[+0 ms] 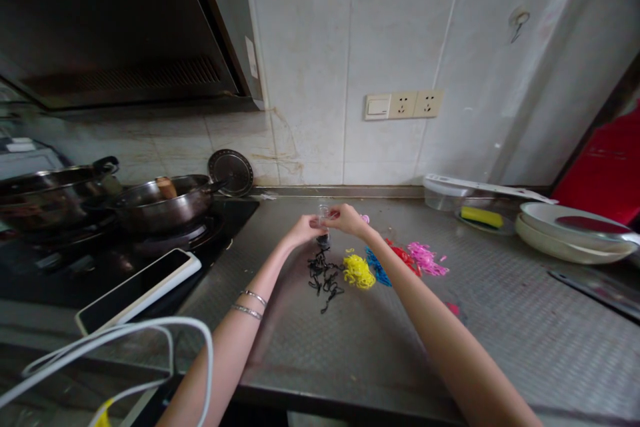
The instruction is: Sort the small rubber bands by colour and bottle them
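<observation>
My left hand (304,229) is closed around a small transparent container (324,238) with something black near its bottom. My right hand (347,220) is closed too, its fingers pinched at the upper part of the container; whether it grips a separate piece there is too small to tell. Just below, on the counter, lies a loose spread of black bands (324,275), which look like little rubber bands. To their right are heaps of yellow bands (359,271), blue bands (379,267), red bands (406,260) and pink bands (427,259). My right forearm partly covers the blue and red heaps.
On the left, a pot (50,197) and a pan (165,203) stand on the black stove. A white device (140,290) with a cable lies nearer. At right are a yellow sponge (481,217), stacked bowls (570,243) and a knife-like dark tool (595,293).
</observation>
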### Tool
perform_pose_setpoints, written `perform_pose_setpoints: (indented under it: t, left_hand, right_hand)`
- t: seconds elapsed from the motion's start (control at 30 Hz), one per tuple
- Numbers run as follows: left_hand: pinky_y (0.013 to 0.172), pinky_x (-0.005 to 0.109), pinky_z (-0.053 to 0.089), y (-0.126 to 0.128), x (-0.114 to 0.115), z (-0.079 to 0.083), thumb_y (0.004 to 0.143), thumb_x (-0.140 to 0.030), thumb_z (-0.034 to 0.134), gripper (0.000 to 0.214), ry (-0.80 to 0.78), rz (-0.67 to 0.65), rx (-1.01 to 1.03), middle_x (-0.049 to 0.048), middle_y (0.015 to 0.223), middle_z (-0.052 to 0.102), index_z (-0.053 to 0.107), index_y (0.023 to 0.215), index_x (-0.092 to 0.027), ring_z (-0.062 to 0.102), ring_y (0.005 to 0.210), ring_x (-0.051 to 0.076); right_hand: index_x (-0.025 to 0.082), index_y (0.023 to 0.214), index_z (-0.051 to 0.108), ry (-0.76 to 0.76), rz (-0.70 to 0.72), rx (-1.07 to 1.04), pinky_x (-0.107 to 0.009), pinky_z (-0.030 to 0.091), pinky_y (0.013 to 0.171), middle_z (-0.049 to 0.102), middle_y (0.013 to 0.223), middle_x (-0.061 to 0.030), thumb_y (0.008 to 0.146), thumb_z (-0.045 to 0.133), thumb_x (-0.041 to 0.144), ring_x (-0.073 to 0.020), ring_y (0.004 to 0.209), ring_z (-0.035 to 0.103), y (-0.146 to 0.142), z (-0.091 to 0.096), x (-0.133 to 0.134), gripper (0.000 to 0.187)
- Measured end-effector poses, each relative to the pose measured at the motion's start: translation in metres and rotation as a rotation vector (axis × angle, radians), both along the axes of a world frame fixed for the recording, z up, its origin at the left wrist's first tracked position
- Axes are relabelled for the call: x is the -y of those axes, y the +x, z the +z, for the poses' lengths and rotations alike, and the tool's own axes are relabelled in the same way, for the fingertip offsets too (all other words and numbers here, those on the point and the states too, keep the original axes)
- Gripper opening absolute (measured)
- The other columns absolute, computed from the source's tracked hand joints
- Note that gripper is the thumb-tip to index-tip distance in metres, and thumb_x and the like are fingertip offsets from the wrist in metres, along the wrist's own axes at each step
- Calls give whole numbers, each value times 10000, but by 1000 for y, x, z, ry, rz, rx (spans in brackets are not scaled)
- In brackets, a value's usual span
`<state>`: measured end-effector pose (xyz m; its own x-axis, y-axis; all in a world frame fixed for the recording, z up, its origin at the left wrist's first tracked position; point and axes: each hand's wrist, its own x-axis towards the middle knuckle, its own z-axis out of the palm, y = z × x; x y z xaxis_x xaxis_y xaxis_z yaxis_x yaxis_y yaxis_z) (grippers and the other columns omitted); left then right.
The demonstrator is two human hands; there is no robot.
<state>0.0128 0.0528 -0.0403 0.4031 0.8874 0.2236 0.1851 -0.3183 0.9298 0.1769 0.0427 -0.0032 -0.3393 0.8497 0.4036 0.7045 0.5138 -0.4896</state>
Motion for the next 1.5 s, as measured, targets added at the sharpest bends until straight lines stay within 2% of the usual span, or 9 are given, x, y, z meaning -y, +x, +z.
perform_pose_setpoints:
  t: [0.1,0.2,0.27,0.4,0.6,0.8,1.0,1.3,1.5]
  left_hand:
    - [759,284,445,-10,2,13,559,-139,680,477,-13,-39,-129,93,919,652,575,1022,-96,597,820,177]
    - [709,267,442,-27,0,19,549,-129,655,510,26,154,-336,74,808,658,572,1052,-104,599,742,179]
    - [675,257,435,-37,-3,16,523,-136,661,377,70,271,-467,52,679,644,636,898,-109,591,663,178]
    - [594,232,420,-49,-8,1,488,-213,699,135,82,339,-590,2,486,566,609,568,-150,547,534,150]
    - [557,209,394,-47,-11,-12,530,-181,678,137,140,400,-593,8,485,556,553,477,-167,520,516,129]
    - [579,217,394,-34,12,-7,617,-154,588,68,192,280,-616,29,569,606,601,550,-149,529,554,131]
    - [596,222,397,-15,42,-9,692,-237,529,156,211,125,-561,46,658,641,641,687,-130,559,618,144]
    - [560,210,378,-2,52,-11,704,-393,543,293,171,35,-554,53,708,661,664,774,-136,562,616,147]
    - [539,196,362,0,62,-3,671,-492,564,369,142,-124,-633,37,703,643,657,765,-147,546,629,136]
  right_hand:
    - [126,747,656,11,6,-28,-191,323,517,588,627,-2,643,575,392,-111,584,502,-2,-2,1,297]
    - [125,750,660,26,-2,-18,-198,337,533,599,631,-12,644,574,400,-123,600,516,-4,-2,4,307]
    - [121,749,662,33,-22,3,-206,345,541,606,632,-22,641,577,404,-135,611,529,-4,0,5,314]
    - [126,759,664,9,-42,42,-213,360,553,625,649,-36,642,582,396,-146,622,550,-3,3,6,305]
    - [137,770,663,-5,-1,56,-215,375,577,646,698,-44,650,583,407,-158,670,572,0,5,4,306]
    - [136,770,669,-1,21,63,-230,393,609,660,743,-56,656,583,408,-172,705,584,3,4,-1,307]
    - [138,778,672,-16,15,53,-231,398,612,655,727,-46,653,584,401,-164,686,580,3,3,-5,304]
    - [124,804,669,10,27,67,-234,402,616,658,755,-64,649,588,389,-172,696,583,0,5,-3,317]
    - [125,812,668,18,35,81,-227,403,629,659,775,-62,656,586,381,-172,721,586,0,5,-5,311]
